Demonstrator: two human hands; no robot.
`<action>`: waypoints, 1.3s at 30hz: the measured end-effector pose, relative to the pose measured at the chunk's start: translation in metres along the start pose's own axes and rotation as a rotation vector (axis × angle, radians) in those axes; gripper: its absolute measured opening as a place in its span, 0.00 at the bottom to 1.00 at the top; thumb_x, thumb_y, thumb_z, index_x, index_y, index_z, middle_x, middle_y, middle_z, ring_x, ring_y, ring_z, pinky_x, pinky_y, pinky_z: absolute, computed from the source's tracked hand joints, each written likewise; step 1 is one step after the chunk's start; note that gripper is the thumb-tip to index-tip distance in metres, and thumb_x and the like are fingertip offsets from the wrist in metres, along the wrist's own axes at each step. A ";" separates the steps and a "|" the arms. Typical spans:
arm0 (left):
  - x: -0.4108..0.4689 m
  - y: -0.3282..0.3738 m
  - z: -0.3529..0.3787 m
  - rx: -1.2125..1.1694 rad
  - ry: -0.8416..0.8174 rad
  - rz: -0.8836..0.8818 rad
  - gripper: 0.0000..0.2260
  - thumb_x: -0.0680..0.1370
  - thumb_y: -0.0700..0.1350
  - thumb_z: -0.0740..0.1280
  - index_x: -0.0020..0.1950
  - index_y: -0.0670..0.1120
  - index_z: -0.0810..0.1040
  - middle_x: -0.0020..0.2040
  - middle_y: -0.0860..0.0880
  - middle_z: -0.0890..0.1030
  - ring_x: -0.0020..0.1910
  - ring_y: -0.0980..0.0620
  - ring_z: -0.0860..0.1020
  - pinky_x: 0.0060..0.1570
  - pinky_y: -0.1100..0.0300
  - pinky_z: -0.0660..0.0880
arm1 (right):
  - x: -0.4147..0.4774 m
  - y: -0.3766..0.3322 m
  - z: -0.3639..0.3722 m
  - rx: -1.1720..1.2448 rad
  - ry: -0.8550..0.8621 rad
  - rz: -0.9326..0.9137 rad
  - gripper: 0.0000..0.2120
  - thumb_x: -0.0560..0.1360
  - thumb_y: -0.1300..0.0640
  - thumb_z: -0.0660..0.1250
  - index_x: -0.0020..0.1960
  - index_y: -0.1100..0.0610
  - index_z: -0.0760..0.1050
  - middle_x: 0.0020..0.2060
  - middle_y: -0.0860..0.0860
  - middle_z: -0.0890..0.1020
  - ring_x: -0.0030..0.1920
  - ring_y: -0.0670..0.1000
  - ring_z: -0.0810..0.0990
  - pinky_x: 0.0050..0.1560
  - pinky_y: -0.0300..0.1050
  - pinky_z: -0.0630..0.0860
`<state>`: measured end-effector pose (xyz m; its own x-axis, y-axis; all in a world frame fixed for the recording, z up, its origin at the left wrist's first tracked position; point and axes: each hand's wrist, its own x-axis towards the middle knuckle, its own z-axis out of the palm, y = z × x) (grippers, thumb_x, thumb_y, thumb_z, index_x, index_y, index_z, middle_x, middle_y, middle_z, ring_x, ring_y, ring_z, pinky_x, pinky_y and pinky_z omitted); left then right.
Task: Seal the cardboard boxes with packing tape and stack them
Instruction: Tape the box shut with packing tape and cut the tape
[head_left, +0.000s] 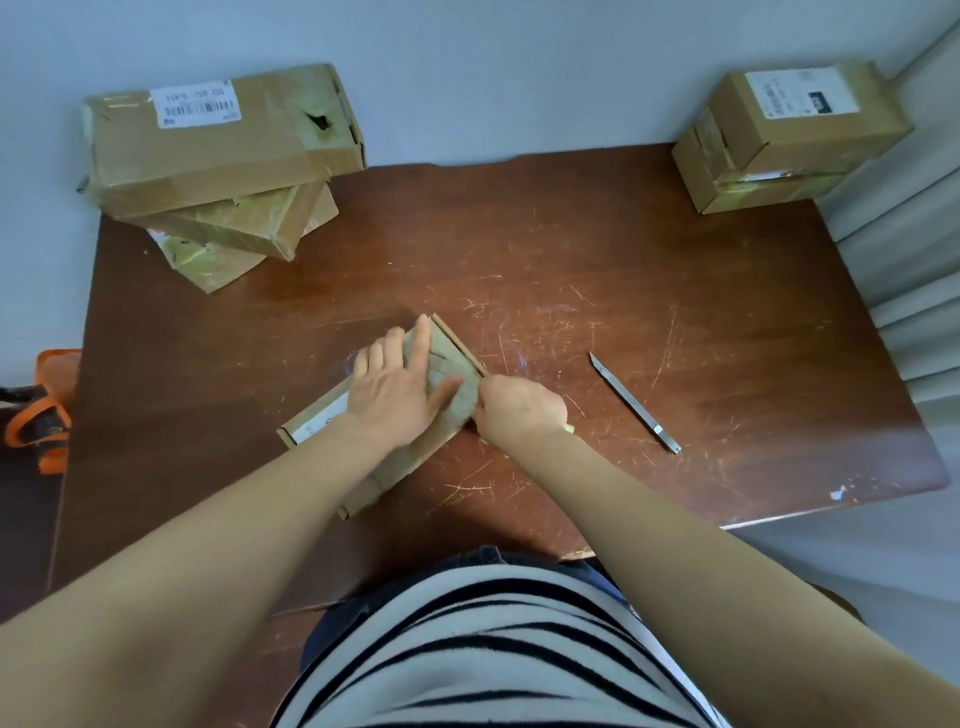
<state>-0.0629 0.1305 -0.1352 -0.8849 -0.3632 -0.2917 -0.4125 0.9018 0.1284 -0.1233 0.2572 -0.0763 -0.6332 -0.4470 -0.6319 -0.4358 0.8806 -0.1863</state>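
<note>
A small flat cardboard box (448, 347) lies slanted at the middle of the brown table (675, 291). My left hand (400, 387) rests flat on its top with the fingers spread, pressing down. A greyish strip of packing tape (460, 397) runs across the box from under that hand to the right edge. There my right hand (519, 410) is curled shut on the tape's end, and a small yellow bit shows beside the wrist. Most of the box top is hidden by my hands and left forearm.
A utility knife (636, 402) lies on the table to the right of the box. A stack of three taped boxes (223, 150) stands at the back left and a stack of two boxes (779, 135) at the back right. An orange bag (47, 405) sits off the left edge.
</note>
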 end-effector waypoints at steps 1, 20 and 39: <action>-0.003 0.001 -0.002 -0.009 -0.007 0.035 0.37 0.78 0.65 0.51 0.78 0.46 0.42 0.77 0.38 0.47 0.76 0.40 0.47 0.73 0.44 0.44 | 0.000 0.000 0.000 0.003 0.001 -0.002 0.10 0.79 0.62 0.57 0.57 0.57 0.74 0.51 0.53 0.79 0.50 0.57 0.78 0.42 0.46 0.70; -0.032 -0.004 -0.064 -0.216 -0.269 0.177 0.40 0.67 0.58 0.75 0.74 0.52 0.59 0.66 0.48 0.61 0.66 0.47 0.63 0.61 0.50 0.71 | -0.027 -0.023 -0.094 0.456 -0.087 -0.269 0.07 0.73 0.61 0.67 0.45 0.61 0.83 0.42 0.55 0.83 0.41 0.53 0.79 0.43 0.46 0.78; -0.018 -0.019 -0.071 -0.055 -0.034 0.083 0.31 0.77 0.56 0.64 0.75 0.49 0.56 0.66 0.46 0.72 0.58 0.41 0.77 0.50 0.51 0.72 | -0.029 -0.015 -0.036 0.725 0.233 -0.198 0.06 0.79 0.55 0.62 0.54 0.53 0.66 0.40 0.41 0.73 0.27 0.48 0.80 0.40 0.50 0.81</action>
<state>-0.0548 0.1032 -0.0657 -0.9089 -0.2788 -0.3100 -0.3504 0.9138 0.2055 -0.1209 0.2516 -0.0282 -0.7400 -0.5572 -0.3767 -0.0793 0.6286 -0.7737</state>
